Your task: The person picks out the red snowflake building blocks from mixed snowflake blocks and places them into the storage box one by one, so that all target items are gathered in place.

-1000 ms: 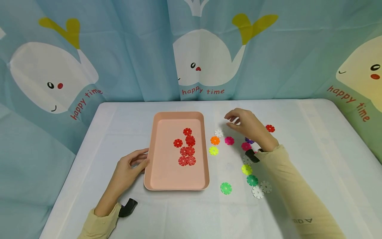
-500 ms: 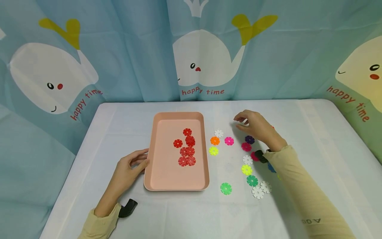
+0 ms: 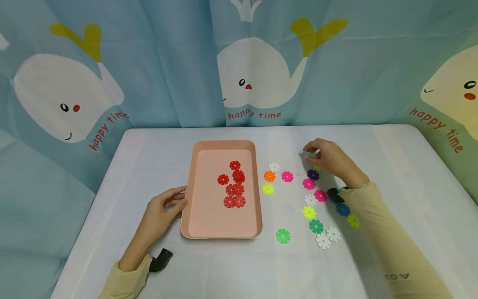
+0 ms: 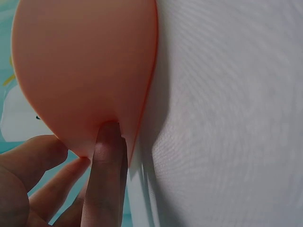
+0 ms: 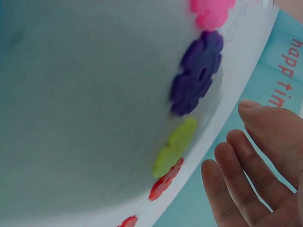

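Observation:
My left hand [image 3: 163, 211] holds the left side of a pink tray [image 3: 220, 226]. In the left wrist view, one fingertip presses the tray's outer wall [image 4: 90, 71] and others sit at its edge. Several red snowflake discs [image 3: 223, 179] lie inside the tray, some overlapping. My right hand [image 3: 328, 160] hovers over the far right of the table, fingers loosely bent and holding nothing. Near it lie a purple disc [image 5: 199, 73], a yellow-green disc [image 5: 175, 146] and a red disc [image 5: 165, 179], which shows between thumb and fingers in the head view.
Loose discs are spread right of the tray: orange [image 3: 269, 176], pink [image 3: 287, 177], blue [image 3: 342, 209], green [image 3: 283, 236], white [image 3: 323, 241] and others. My right sleeve [image 3: 396, 236] passes over the table's right side. A whale-print curtain [image 3: 168, 83] stands behind the white table [image 3: 224, 270].
My right hand has moved right, away from the tray, uncovering the purple, pink and blue discs. The left hand and tray have stayed in place.

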Available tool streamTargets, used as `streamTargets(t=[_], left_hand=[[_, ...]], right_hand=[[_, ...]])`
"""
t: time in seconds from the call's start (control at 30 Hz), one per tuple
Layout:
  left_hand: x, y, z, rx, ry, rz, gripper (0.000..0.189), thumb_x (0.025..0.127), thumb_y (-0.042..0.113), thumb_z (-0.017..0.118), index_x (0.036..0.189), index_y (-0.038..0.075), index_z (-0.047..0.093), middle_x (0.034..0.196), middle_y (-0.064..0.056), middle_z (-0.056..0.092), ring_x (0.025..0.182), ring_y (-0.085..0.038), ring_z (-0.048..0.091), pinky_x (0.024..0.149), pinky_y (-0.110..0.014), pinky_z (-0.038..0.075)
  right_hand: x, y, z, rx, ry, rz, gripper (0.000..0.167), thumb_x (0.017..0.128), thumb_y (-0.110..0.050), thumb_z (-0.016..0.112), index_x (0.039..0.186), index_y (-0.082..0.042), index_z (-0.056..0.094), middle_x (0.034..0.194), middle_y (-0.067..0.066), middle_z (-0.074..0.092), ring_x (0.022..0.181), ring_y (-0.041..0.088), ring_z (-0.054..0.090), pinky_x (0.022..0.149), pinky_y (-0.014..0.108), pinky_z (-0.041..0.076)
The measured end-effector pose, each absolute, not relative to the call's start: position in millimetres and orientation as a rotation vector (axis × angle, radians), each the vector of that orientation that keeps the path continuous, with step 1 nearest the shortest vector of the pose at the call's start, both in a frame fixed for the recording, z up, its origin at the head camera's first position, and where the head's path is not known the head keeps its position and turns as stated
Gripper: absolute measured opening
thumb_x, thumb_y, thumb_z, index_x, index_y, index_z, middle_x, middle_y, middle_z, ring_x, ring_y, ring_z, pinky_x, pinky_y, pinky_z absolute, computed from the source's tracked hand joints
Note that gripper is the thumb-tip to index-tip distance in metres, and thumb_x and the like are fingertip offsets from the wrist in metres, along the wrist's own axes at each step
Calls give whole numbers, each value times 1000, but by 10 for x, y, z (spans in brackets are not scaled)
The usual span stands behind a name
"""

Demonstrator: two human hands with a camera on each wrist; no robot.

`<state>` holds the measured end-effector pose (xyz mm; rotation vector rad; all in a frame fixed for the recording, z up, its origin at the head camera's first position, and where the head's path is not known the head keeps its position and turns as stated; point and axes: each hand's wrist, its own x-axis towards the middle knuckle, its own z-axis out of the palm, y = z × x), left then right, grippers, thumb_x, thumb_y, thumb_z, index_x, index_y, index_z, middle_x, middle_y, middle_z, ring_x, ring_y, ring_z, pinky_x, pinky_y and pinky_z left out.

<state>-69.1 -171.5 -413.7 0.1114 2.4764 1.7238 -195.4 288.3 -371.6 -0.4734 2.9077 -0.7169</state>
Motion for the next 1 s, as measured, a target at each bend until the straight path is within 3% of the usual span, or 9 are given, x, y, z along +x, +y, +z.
streamTargets(t=[1.0], left_hand=[[-690,-1716,-4132,113,2481,1722,41,95,8,67,134,0,59,118,-21,68,104,-30,69,73,-24,61]], right_hand=[[-2005,3178,-3738,-287,2846,-619,35,88,-1,72,120,10,61,115,29,59,108,44,54,94,59,52]])
